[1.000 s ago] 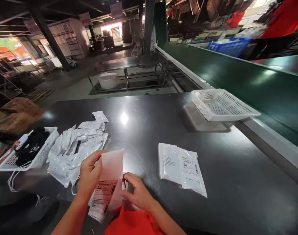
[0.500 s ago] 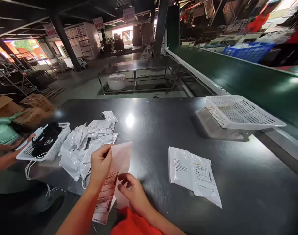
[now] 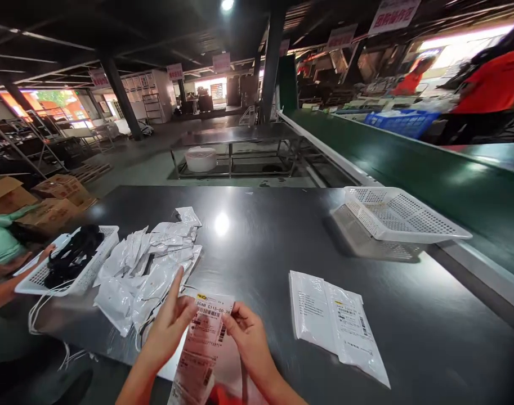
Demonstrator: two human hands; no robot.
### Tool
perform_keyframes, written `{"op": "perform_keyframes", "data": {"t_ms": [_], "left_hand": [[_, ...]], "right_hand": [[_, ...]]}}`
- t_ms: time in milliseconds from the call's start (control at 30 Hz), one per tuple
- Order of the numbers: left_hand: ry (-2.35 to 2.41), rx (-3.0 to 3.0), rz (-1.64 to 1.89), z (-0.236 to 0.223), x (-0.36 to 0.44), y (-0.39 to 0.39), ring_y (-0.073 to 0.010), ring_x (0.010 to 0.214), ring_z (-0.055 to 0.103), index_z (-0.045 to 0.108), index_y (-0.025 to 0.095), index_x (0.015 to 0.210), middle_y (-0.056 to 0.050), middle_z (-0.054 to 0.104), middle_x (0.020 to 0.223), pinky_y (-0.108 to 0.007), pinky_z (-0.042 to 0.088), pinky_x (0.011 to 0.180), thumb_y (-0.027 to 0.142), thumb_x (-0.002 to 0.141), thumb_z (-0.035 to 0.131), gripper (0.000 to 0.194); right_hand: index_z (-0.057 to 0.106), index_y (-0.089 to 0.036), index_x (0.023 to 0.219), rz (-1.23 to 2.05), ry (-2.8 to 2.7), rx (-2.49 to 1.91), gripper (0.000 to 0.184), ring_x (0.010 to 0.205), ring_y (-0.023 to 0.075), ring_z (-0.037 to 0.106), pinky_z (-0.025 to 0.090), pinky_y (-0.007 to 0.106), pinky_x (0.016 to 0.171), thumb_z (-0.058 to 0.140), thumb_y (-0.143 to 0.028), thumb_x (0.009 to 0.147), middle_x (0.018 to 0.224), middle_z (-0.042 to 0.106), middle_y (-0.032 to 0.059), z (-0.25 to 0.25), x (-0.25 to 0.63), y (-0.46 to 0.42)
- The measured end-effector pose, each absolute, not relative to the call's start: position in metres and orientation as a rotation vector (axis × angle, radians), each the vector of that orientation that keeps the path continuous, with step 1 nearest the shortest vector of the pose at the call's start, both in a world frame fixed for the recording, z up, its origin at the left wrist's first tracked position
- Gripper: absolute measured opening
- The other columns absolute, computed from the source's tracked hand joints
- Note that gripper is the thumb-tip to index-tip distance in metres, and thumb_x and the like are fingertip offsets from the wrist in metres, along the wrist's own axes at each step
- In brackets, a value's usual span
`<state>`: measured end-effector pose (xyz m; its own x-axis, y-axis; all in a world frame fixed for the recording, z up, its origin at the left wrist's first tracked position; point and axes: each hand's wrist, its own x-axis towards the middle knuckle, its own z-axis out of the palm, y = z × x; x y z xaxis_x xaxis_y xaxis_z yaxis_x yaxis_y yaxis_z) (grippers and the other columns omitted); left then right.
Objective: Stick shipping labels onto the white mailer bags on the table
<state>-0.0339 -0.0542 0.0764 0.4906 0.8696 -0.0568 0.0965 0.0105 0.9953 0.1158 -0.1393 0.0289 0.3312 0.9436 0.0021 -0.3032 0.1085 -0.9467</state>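
My left hand (image 3: 169,326) and my right hand (image 3: 249,339) both pinch a strip of printed barcode labels (image 3: 205,337) just above the near edge of the dark table (image 3: 257,236). The left grips the strip's left edge with the forefinger raised; the right holds its right edge. The strip hangs down toward me, printed side up. A heap of white plastic pouches (image 3: 147,264) lies just left of my left hand. To the right of my right hand, two flat white labelled pouches (image 3: 335,320) lie side by side on the table.
A white perforated basket (image 3: 398,216) stands at the table's right edge beside a green conveyor (image 3: 409,152). A second white basket with black items (image 3: 66,261) sits at the left, where another person's arm (image 3: 3,281) reaches. Cardboard boxes (image 3: 49,197) lie beyond.
The label strip was held upright with its blank back toward me; now it is turned printed side up and lowered, with both hands pinching its edges. My view has tilted upward.
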Motion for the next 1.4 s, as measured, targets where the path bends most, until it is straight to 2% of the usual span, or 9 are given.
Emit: {"op": "perform_keyframes", "data": {"t_ms": [100,233,333,433,600,767,933,1167,1400], "left_hand": [[0.864,1.404,0.774,0.069,-0.026,-0.074,-0.0210,0.091,0.065,0.017,0.020,0.153,-0.008,0.070,0.100,-0.032,0.050,0.085,0.038,0.082,0.065,0.088],[0.995,1.595,0.802,0.063,-0.021,-0.082,-0.0213,0.085,0.065,0.043,0.020,0.143,-0.007,0.071,0.093,-0.034,0.051,0.082,0.038,0.083,0.061,0.064],[1.024,1.729,0.879,0.062,-0.023,-0.079,-0.0258,0.112,0.059,0.062,0.024,0.123,-0.010,0.064,0.122,-0.037,0.047,0.093,0.037,0.079,0.066,0.046],[0.981,1.620,0.921,0.064,-0.024,-0.076,-0.0281,0.126,0.050,0.062,0.024,0.121,-0.011,0.056,0.135,-0.040,0.043,0.101,0.036,0.074,0.071,0.049],[0.876,1.498,0.761,0.074,-0.018,-0.077,-0.0249,0.096,0.065,0.072,0.019,0.079,-0.009,0.072,0.101,-0.033,0.050,0.084,0.042,0.076,0.069,0.024],[0.928,1.601,0.811,0.074,-0.010,-0.082,-0.0205,0.073,0.065,0.072,0.019,0.076,-0.005,0.072,0.074,-0.028,0.048,0.066,0.043,0.081,0.062,0.027],[0.987,1.643,0.886,0.067,-0.004,-0.085,-0.0169,0.060,0.057,0.066,0.017,0.061,-0.003,0.064,0.060,-0.025,0.043,0.057,0.050,0.081,0.060,0.038],[0.991,1.547,0.721,0.053,-0.008,-0.088,-0.0184,0.069,0.060,0.068,0.018,0.071,-0.002,0.066,0.068,-0.025,0.048,0.064,0.048,0.080,0.063,0.033],[0.849,2.153,0.810,0.042,-0.023,-0.078,-0.0140,0.056,0.064,0.070,0.022,0.063,0.001,0.070,0.063,-0.018,0.049,0.053,0.044,0.083,0.062,0.031]], "right_hand": [[0.065,-0.019,0.079,1.026,-0.797,-1.094,0.035,0.074,0.0176,0.060,0.049,0.029,0.073,0.070,-0.053,0.077,0.075,0.066,0.0018,0.030,0.119,-0.140],[0.063,-0.019,0.080,0.951,-0.797,-1.152,0.035,0.074,0.0168,0.058,0.048,0.028,0.071,0.069,-0.053,0.078,0.077,0.065,0.0020,0.027,0.120,-0.144],[0.063,-0.019,0.081,0.947,-0.849,-1.182,0.035,0.076,0.0171,0.058,0.047,0.029,0.073,0.066,-0.054,0.080,0.079,0.065,0.0025,0.030,0.123,-0.147],[0.065,-0.019,0.082,0.997,-0.971,-1.180,0.037,0.076,0.0166,0.057,0.046,0.029,0.072,0.063,-0.056,0.081,0.079,0.066,0.0022,0.035,0.129,-0.149],[0.059,-0.020,0.074,0.786,-1.038,-1.290,0.033,0.068,0.0131,0.049,0.043,0.025,0.065,0.065,-0.052,0.081,0.072,0.056,-0.0011,0.037,0.133,-0.150],[0.062,-0.022,0.101,0.621,-1.018,-1.309,0.039,0.087,0.0173,0.056,0.047,0.030,0.081,0.075,-0.045,0.073,0.095,0.062,0.0027,0.041,0.138,-0.144],[0.067,-0.019,0.076,0.826,-1.108,-1.270,0.028,0.065,0.0128,0.052,0.043,0.025,0.062,0.066,-0.046,0.082,0.068,0.060,-0.0009,0.046,0.142,-0.140],[0.075,-0.022,0.085,0.646,-1.055,-1.252,0.021,0.067,0.0139,0.061,0.048,0.025,0.062,0.065,-0.040,0.085,0.074,0.070,0.0023,0.040,0.147,-0.141],[0.079,-0.025,0.082,0.567,-1.045,-1.142,0.015,0.068,0.0146,0.065,0.052,0.027,0.066,0.072,-0.038,0.080,0.073,0.073,0.0022,0.059,0.171,-0.141]]}}
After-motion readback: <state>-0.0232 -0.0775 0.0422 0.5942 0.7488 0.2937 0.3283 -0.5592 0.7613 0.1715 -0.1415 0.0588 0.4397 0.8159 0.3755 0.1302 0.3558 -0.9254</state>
